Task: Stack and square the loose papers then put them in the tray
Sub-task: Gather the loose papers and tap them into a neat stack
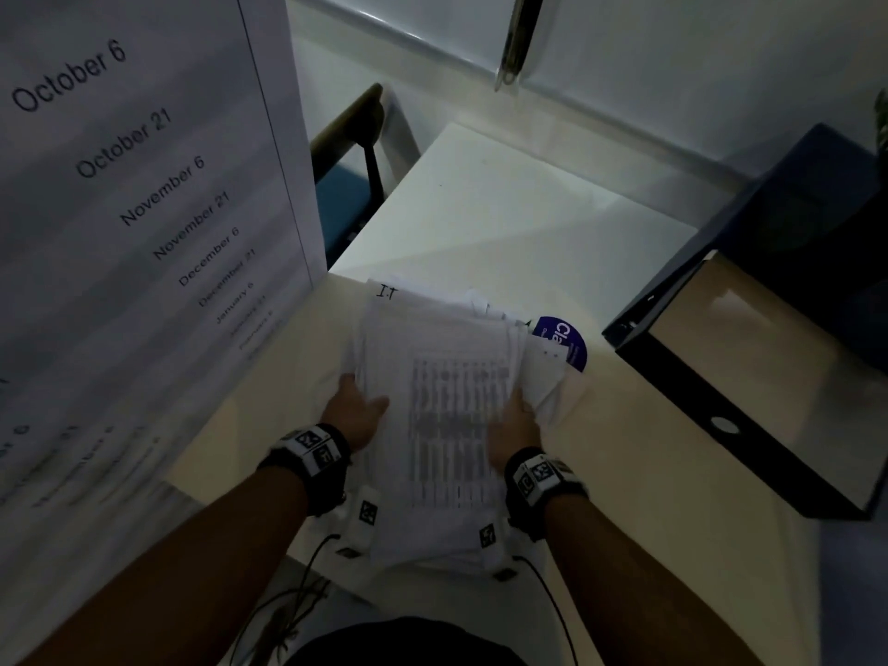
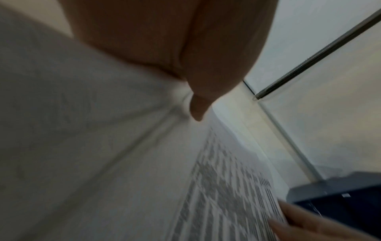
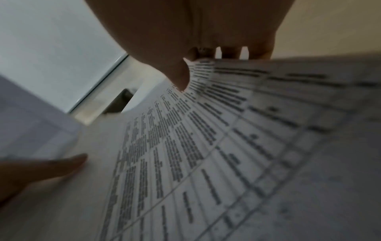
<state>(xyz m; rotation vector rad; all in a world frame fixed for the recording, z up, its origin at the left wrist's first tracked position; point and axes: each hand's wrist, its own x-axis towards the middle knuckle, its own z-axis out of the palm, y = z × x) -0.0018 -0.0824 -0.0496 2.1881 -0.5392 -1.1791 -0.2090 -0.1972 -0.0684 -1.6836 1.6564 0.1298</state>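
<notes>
Here, a person's two bare hands hold an uneven stack of white printed papers [image 1: 437,406] over the near edge of a cream-coloured desk [image 1: 624,473], seen from the head camera in dim light. The left hand [image 1: 358,411] grips the stack's left edge, thumb lying on the top sheet and the other fingers hidden beneath. The right hand [image 1: 514,425] grips the right edge the same way, thumb on top; the right wrist view shows its fingers [image 3: 226,52] curled past the far side of the paper. The top sheet carries a blurred printed table in dark rows and columns. The sheets are not squared: several corners fan out at the far right, and one far corner bears handwritten marks. A round purple sticker with white lettering [image 1: 564,341] peeks out just beyond the stack's far right corner; whether it lies on the desk or on a sheet cannot be told.

To the right, well apart from the papers, stands a dark navy box-shaped tray with a black front rim and a small oval label [image 1: 721,415], its pale inner floor showing. At far left, very near the camera, hangs a large white sheet printed with dates from October to January [image 1: 144,185]. Behind the desk are a lower white tabletop [image 1: 504,209] and a chair with a blue seat and dark frame [image 1: 351,185]. Both wrists wear black bands with white square-coded markers [image 1: 312,449].
</notes>
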